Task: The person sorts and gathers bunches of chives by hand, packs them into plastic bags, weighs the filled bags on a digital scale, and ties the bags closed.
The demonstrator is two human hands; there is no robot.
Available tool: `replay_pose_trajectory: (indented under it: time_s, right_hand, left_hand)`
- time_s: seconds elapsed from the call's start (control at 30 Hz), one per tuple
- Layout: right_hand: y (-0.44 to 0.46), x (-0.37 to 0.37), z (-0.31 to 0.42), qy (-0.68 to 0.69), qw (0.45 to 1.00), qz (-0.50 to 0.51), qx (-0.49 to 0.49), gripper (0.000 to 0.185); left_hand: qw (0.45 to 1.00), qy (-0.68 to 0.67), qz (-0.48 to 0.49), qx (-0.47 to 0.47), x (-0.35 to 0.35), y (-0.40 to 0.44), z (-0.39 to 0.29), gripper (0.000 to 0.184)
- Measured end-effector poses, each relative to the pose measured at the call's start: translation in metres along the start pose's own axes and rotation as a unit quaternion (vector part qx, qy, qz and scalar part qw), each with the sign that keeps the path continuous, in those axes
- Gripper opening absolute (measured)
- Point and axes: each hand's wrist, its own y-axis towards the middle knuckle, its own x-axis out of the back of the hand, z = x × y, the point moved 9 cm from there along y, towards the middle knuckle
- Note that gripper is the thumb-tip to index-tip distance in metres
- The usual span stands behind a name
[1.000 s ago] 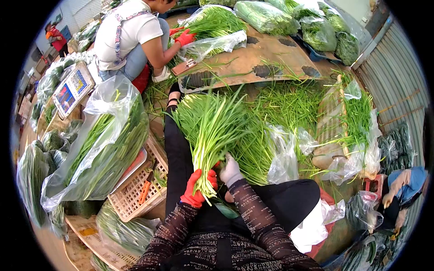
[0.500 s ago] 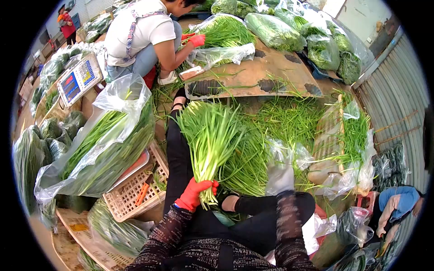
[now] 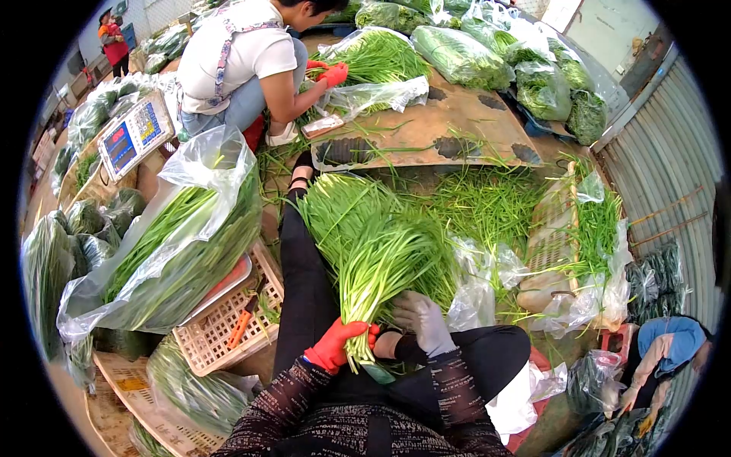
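In the lower middle of the frame, the left hand (image 3: 333,346), in a red glove, still has its fingers closed around the stem ends of the green bunch (image 3: 381,266). The upper part of the bunch now leans more to the right than before. The right hand (image 3: 422,321), in a grey glove, has come back from the crumpled plastic (image 3: 470,297) to the right side of the bunch, with its fingers rather open and stretched against the stems.

At left is a big clear bag (image 3: 164,255) with long greens, partly over the pale crate (image 3: 201,359), where an orange-handled tool (image 3: 241,327) lies. Loose greens (image 3: 487,202) spread behind the crumpled plastic.
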Motion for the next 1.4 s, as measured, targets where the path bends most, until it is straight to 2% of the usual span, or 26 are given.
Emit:
replay_pose_trajectory:
  time_s: [0.07,0.1,0.13,0.2,0.23,0.3,0.33,0.4,0.43,0.53,0.6,0.63,0.67,0.73,0.8,0.83,0.87,0.93,0.97,1.0,1.07,1.1,1.13,1.2,1.23,1.4]
  right_hand:
    - [0.005,0.042,0.015,-0.04,0.991,-0.09,0.087,0.039]
    - [-0.004,0.049,0.04,-0.073,0.975,-0.163,0.129,0.028]
    - [-0.007,0.05,0.056,-0.072,0.974,-0.165,0.135,0.028]
    - [-0.021,0.057,0.1,-0.077,0.945,-0.198,0.247,0.02]
    - [-0.02,0.054,0.111,-0.075,0.944,-0.199,0.253,0.02]
    - [-0.035,0.037,0.155,-0.111,0.884,-0.187,0.414,0.016]
    - [-0.037,0.029,0.168,-0.111,0.882,-0.187,0.419,0.016]
    - [-0.037,-0.006,0.192,-0.182,0.875,-0.113,0.435,0.015]
    - [-0.035,-0.019,0.201,-0.283,0.827,-0.095,0.477,0.018]
    - [-0.026,-0.055,0.212,-0.311,0.838,-0.052,0.446,0.02]
    - [-0.01,-0.053,0.206,-0.368,0.817,-0.079,0.437,0.024]
    - [-0.007,-0.052,0.202,-0.412,0.798,-0.105,0.427,0.026]
    - [-0.006,-0.051,0.198,-0.454,0.777,-0.131,0.415,0.029]
    - [-0.009,-0.056,0.193,-0.464,0.781,-0.111,0.403,0.035]
    - [-0.017,-0.072,0.185,-0.531,0.743,-0.077,0.399,0.038]
    - [-0.029,-0.089,0.186,-0.628,0.606,-0.11,0.475,0.042]
    - [-0.032,-0.092,0.186,-0.628,0.607,-0.107,0.475,0.042]
    - [-0.052,-0.117,0.187,-0.643,0.533,-0.051,0.548,0.037]
    - [-0.049,-0.121,0.181,-0.634,0.549,0.004,0.545,0.03]
    - [-0.049,-0.124,0.179,-0.634,0.548,0.007,0.546,0.03]
    - [-0.048,-0.139,0.162,-0.643,0.55,0.105,0.523,0.025]
    - [-0.049,-0.145,0.155,-0.667,0.529,0.13,0.508,0.026]
    - [-0.049,-0.146,0.154,-0.667,0.528,0.133,0.508,0.026]
    - [-0.054,-0.148,0.148,-0.69,0.472,0.133,0.533,0.03]
    - [-0.055,-0.148,0.144,-0.7,0.449,0.128,0.54,0.017]
    - [-0.051,-0.134,0.126,-0.705,0.462,0.165,0.512,0.007]
  left_hand:
    - [0.999,-0.031,0.026,-0.004,0.001,-0.005,0.004,0.038]
    - [0.996,-0.056,0.064,-0.005,-0.001,-0.005,0.005,0.043]
    - [0.994,-0.063,0.087,-0.009,-0.002,-0.005,0.004,0.048]
    - [0.989,-0.063,0.136,-0.004,-0.005,-0.007,0.002,0.05]
    - [0.986,-0.039,0.16,-0.002,-0.004,-0.007,0.003,0.051]
    - [0.982,-0.022,0.189,-0.006,-0.005,-0.006,0.005,0.053]
    - [0.977,-0.018,0.211,-0.005,-0.006,-0.007,0.005,0.054]
    - [0.979,-0.002,0.204,-0.008,-0.007,-0.009,0.004,0.054]
    - [0.975,0.018,0.22,-0.009,-0.01,-0.01,0.004,0.054]
    - [0.968,0.038,0.248,-0.009,-0.011,-0.012,0.008,0.055]
    - [0.963,0.0,0.27,-0.026,-0.015,-0.014,0.005,0.056]
    - [0.945,-0.031,0.324,-0.026,-0.023,-0.016,0.003,0.056]
    - [0.944,-0.033,0.326,-0.028,-0.023,-0.016,0.002,0.056]
    - [0.949,-0.028,0.311,-0.034,-0.021,-0.017,0.0,0.056]
    - [0.953,-0.024,0.3,-0.043,-0.022,-0.018,-0.004,0.056]
    - [0.954,-0.024,0.297,-0.046,-0.021,-0.019,-0.004,0.056]
    - [0.954,-0.023,0.295,-0.046,-0.022,-0.019,-0.005,0.056]
    - [0.956,-0.021,0.289,-0.049,-0.022,-0.019,-0.005,0.056]
    - [0.957,-0.019,0.287,-0.049,-0.021,-0.019,-0.005,0.056]
    - [0.958,-0.012,0.284,-0.045,-0.02,-0.019,-0.004,0.056]
    - [0.962,-0.015,0.269,-0.045,-0.019,-0.019,-0.005,0.057]
    - [0.964,-0.002,0.262,-0.042,-0.017,-0.018,-0.005,0.058]
    - [0.966,0.01,0.254,-0.039,-0.015,-0.018,-0.004,0.058]
    - [0.969,0.007,0.246,-0.03,-0.015,-0.018,-0.003,0.058]
    - [0.974,0.02,0.223,-0.037,-0.015,-0.017,-0.004,0.057]
    - [0.979,0.091,0.171,-0.058,-0.025,-0.012,-0.012,0.054]
